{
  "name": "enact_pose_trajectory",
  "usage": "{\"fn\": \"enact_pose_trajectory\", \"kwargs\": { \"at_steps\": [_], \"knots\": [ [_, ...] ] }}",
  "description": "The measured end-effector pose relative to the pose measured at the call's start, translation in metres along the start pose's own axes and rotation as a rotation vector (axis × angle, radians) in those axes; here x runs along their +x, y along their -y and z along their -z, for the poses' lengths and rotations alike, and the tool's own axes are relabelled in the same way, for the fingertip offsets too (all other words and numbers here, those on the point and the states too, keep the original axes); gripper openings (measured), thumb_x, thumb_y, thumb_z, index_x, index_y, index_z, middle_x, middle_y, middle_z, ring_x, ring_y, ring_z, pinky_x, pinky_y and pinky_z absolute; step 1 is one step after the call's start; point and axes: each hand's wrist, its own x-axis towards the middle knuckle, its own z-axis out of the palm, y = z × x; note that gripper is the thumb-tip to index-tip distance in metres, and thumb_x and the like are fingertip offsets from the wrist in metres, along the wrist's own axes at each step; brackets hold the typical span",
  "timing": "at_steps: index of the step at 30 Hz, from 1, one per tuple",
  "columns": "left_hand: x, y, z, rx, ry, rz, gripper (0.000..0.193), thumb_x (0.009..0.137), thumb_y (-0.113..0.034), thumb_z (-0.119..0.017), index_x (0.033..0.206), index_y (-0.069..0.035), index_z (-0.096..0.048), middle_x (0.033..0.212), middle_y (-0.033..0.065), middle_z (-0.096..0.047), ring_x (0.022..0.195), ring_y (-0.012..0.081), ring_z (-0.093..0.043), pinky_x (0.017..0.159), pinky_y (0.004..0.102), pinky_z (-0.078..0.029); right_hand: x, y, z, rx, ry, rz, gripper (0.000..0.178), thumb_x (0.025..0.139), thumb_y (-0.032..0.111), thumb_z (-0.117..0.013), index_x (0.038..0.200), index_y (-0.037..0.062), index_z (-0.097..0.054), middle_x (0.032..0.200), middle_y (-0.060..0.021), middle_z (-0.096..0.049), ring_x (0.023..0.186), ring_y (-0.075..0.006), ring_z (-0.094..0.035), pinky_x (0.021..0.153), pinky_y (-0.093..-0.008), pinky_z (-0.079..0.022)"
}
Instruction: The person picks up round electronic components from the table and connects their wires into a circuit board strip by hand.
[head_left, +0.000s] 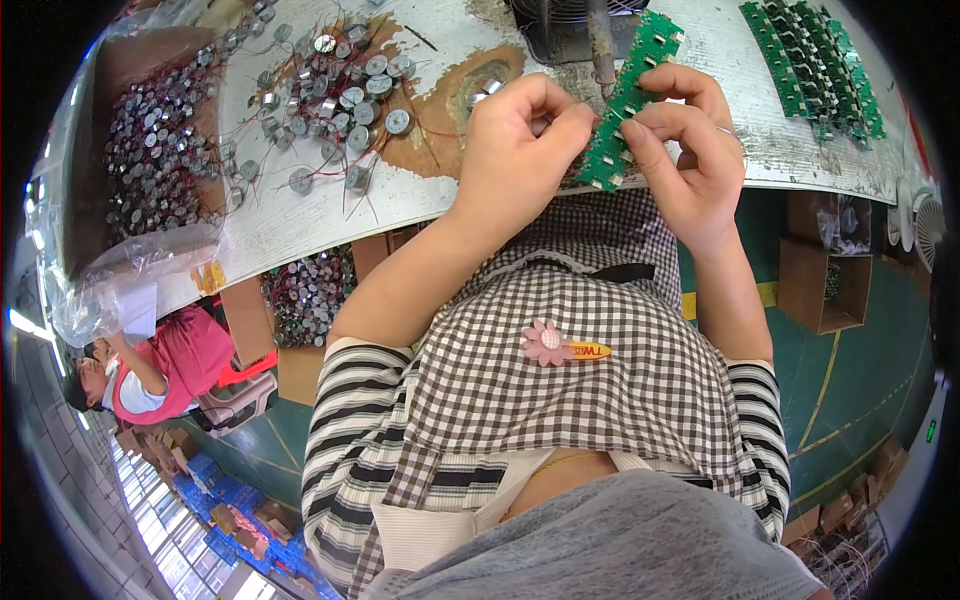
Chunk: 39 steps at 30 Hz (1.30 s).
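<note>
A long green circuit board strip (630, 100) with small metal parts along it tilts over the near table edge. My right hand (695, 150) is closed on its right side, thumb and fingers pinching the edge. At the strip's left side is my left hand (525, 145), its thumb and index finger pressed together; what sits in its curled fingers is mostly hidden. Just above the strip, a metal rod (601, 45) points down with a narrow tip. A pile of small round silver motors (350, 105) with thin red wires lies left of my left hand.
A carton (150, 45) of more motors stands at the table's left. Several green board strips (815, 70) lie at the right. A dark fan-like device (565, 25) stands at the back. Below are an open carton (825, 285) and a seated person in pink (185, 360).
</note>
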Motion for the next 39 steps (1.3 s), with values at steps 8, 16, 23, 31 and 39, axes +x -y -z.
{"fn": "enact_pose_trajectory", "kwargs": {
  "at_steps": [8,16,23,31,39],
  "knots": [
    [0.005,-0.001,0.001,0.074,0.007,0.004,0.012,0.086,-0.012,-0.062,0.083,0.000,-0.061,0.069,-0.0033,-0.057,0.059,0.0018,-0.046,0.051,0.0185,-0.035,0.007,0.003,0.002,-0.096,0.067,0.021,0.011,0.074,-0.003,-0.070,0.082,-0.0002,-0.063,0.108,-0.0158,-0.056,0.066,-0.0132,-0.062,0.059,-0.0225,-0.049],
    [0.005,-0.003,-0.001,0.004,-0.025,-0.027,0.011,0.084,-0.008,-0.061,0.078,0.001,-0.059,0.070,0.0008,-0.060,0.062,0.0039,-0.052,0.055,0.0199,-0.041,0.013,0.006,0.004,-0.069,0.075,0.015,0.007,0.076,-0.001,-0.069,0.080,-0.0009,-0.063,0.070,-0.0064,-0.060,0.102,-0.0271,-0.055,0.079,-0.0348,-0.043],
    [-0.001,-0.002,0.004,0.000,0.056,0.022,0.008,0.085,-0.007,-0.062,0.084,0.001,-0.061,0.089,0.0060,-0.066,0.078,0.0070,-0.057,0.071,0.0211,-0.046,0.000,0.003,0.001,-0.044,0.041,-0.006,0.011,0.075,-0.002,-0.070,0.083,-0.0005,-0.062,0.108,-0.0151,-0.056,0.066,-0.0120,-0.062,0.059,-0.0220,-0.050],
    [0.005,0.000,0.008,0.034,0.114,-0.025,0.007,0.079,-0.005,-0.064,0.078,0.002,-0.062,0.078,0.0029,-0.061,0.069,0.0049,-0.053,0.061,0.0198,-0.042,0.001,0.003,-0.002,-0.085,0.037,0.008,0.011,0.076,-0.003,-0.069,0.084,-0.0003,-0.062,0.108,-0.0153,-0.056,0.063,-0.0128,-0.062,0.058,-0.0222,-0.050],
    [0.009,-0.001,0.004,-0.018,0.055,-0.056,0.007,0.074,-0.005,-0.064,0.072,0.002,-0.062,0.061,-0.0016,-0.057,0.054,0.0020,-0.046,0.047,0.0198,-0.037,0.008,-0.001,-0.001,-0.127,0.028,0.088,0.011,0.075,-0.003,-0.070,0.083,-0.0005,-0.062,0.107,-0.0152,-0.057,0.064,-0.0134,-0.063,0.057,-0.0227,-0.050]
  ]
}}
